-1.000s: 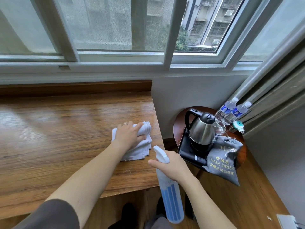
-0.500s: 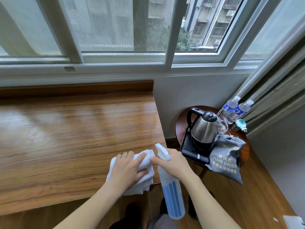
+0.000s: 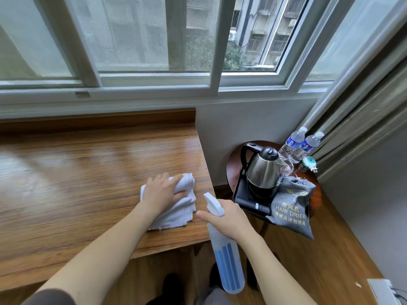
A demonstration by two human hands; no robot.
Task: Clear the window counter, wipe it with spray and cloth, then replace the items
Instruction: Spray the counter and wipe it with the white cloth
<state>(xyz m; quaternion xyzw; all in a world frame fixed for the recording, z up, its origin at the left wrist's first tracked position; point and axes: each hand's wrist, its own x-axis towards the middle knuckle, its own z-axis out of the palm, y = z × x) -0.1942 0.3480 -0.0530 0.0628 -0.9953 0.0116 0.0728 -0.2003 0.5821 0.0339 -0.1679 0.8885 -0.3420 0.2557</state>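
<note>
While pressing folded cloth under flat left hand near counter right edge, right hand curled around spray bottle; kettle, side table beyond.

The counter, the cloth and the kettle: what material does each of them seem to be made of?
Counter: wood or a wood-look laminate; brown grain lines and a glossy sheen reflecting the window.
Cloth: white woven fabric, probably cotton; soft folds and stitched edges under the left hand.
Kettle: polished metal body, likely stainless steel, mirror-like; its lid and handle look like black plastic.
</note>
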